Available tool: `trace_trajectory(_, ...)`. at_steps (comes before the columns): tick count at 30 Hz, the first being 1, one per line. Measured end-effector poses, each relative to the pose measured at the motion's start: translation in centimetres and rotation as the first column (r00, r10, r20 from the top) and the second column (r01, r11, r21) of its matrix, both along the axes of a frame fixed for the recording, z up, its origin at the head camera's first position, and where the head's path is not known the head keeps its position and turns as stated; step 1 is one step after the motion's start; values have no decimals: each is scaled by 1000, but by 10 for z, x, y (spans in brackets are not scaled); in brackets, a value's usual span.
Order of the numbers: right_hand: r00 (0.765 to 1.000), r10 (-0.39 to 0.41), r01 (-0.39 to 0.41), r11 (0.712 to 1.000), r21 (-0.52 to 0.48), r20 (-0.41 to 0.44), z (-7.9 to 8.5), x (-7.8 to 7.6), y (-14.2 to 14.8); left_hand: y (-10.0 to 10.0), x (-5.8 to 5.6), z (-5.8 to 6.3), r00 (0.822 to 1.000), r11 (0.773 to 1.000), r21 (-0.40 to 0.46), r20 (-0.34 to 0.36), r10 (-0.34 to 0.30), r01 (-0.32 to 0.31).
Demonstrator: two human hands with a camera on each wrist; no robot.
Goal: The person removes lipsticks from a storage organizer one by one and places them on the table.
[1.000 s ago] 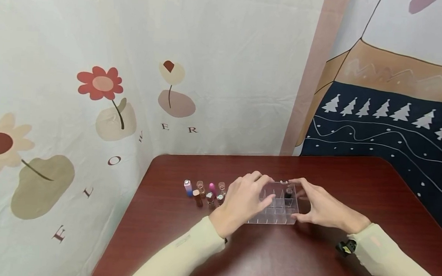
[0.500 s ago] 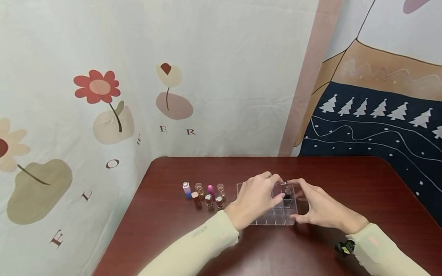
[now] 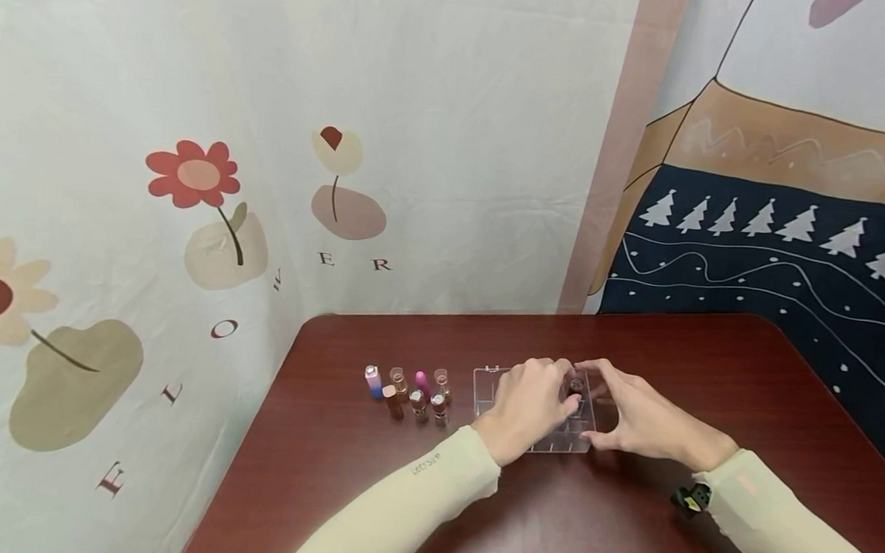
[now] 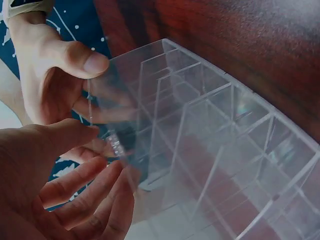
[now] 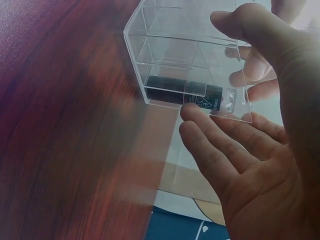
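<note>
A clear plastic lipstick organizer (image 3: 487,387) with divided compartments stands on the table. My right hand (image 3: 649,414) holds its right end, thumb at the front corner and fingers at the back corner. Inside the end compartment, a dark lipstick tube (image 5: 185,92) with printed lettering shows through the wall. My left hand (image 3: 529,406) is over the organizer from the left, fingers bent and thumb apart from them, close around the tube's spot. In the left wrist view, its fingers (image 4: 107,195) are near a small clear clip (image 4: 116,145) on the organizer's edge.
Left of the organizer, several lipsticks stand upright: one pink-and-blue (image 3: 374,381), one magenta (image 3: 422,381), one brown with a copper top (image 3: 393,402), and others with clear ends. The reddish-brown table (image 3: 520,514) meets a printed cloth (image 3: 449,143) at the back.
My left hand has moved right across the organizer toward the dark tube, uncovering its left part and the lipsticks beside it. My right hand has stayed on the right end.
</note>
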State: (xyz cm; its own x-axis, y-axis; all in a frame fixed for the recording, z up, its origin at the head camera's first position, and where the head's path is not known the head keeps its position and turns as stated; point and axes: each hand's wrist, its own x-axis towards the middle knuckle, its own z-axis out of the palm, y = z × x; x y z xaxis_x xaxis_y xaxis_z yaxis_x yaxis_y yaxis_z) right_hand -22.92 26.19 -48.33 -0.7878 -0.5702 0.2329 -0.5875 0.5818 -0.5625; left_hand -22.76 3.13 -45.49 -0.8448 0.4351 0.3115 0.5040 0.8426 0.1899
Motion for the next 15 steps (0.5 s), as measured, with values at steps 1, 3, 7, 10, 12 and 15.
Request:
trace_trajectory(1,1000,0,0,1000,0,-3,0,0,0,1,0,-2,1000,1000,-6,-1,8,-8)
trace_trajectory(3,1000,1,-1,1000,-2,-4,-1,0,0,2,-1,-4,1000,1000,-11,-1,21,-21)
trace_trajectory(7,1000,6,-6,1000,-6,3,-1,0,0,4,-1,-8,999,999,-6,3,35,-35)
trace_trajectory(10,1000,9,-9,1000,-11,10,-1,1,0,6,-2,-10,999,999,10,-3,42,-42)
trace_trajectory(12,1000,11,-11,1000,-15,9,-2,0,0,7,-3,-11,999,999,22,-11,45,-44)
trace_trajectory(15,1000,13,-13,1000,-21,0,-2,-1,0,9,-3,-12,999,998,48,-13,42,-42)
